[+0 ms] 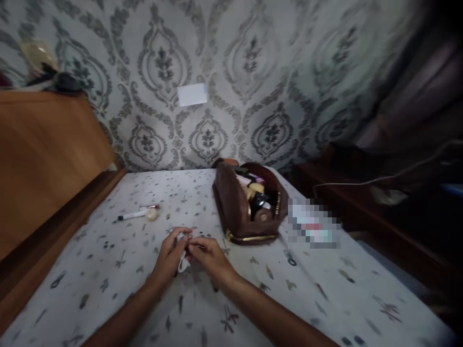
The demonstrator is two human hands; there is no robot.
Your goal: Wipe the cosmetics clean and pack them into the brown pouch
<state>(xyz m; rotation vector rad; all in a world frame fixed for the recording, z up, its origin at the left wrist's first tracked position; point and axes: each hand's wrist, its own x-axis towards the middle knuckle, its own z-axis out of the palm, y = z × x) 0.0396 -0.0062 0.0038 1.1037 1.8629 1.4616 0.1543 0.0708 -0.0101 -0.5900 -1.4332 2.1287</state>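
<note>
My left hand [170, 251] is closed around a small white bundle [183, 264] that looks like a looped cord; blur hides its exact kind. The fingertips of my right hand [211, 258] pinch at the same bundle from the other side. Both hands are just above the patterned white sheet [119, 299]. Beyond them to the right stands a brown bag [231, 202], its gold zipper undone, with several small tubes and a yellow-lidded item [256, 188] inside.
On the sheet at left lie a white pen-like stick [133, 215] and a round cream-coloured piece [151, 214]. A pixelated flat item [314, 224] is right of the bag. A wooden board [50, 164] borders the left; a patterned wall [224, 58] rises behind.
</note>
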